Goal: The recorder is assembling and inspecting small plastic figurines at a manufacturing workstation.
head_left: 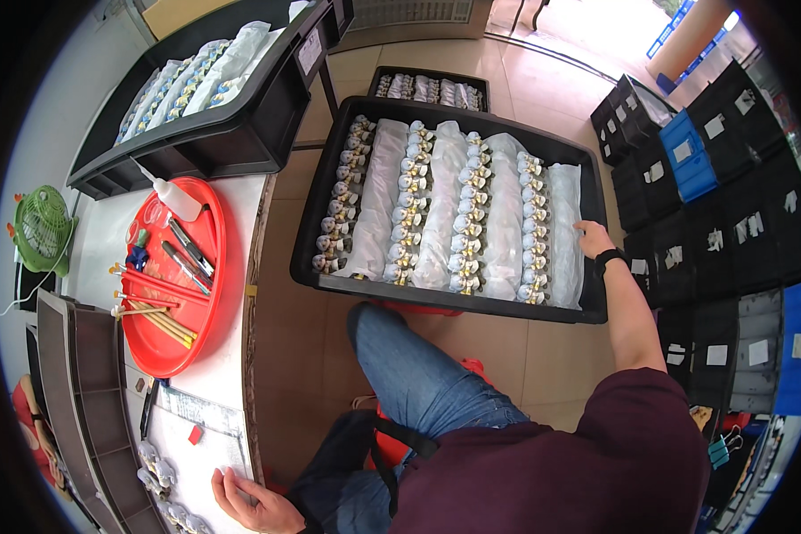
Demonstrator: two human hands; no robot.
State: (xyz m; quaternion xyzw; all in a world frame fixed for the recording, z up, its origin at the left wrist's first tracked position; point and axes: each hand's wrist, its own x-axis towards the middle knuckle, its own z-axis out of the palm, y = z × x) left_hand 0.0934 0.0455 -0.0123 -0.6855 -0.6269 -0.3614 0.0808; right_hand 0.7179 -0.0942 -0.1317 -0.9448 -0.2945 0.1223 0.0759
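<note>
Honestly, I'd hold the black tray [525, 310] under the right fingers steady, and go easy on the rightmost milky plastic strip [565, 236], just left of those fingertips. Right hand [595, 239]: fingers bunched near the strip's edge, can't tell if they're pinching it. Left hand [254, 509]: loosely curled, fingertips slightly apart, no grip visible. Strip looks crinkly and see-through-ish; the little blue-grey-and-gold figurines [409, 214] sit in columns further left of the right fingers.

Black crate [507, 309], whitish plastic strips [442, 205], pale-blue, white and gold figurines [467, 222], red dish [156, 351], green fan [43, 227], maroon shirt [552, 472]
</note>
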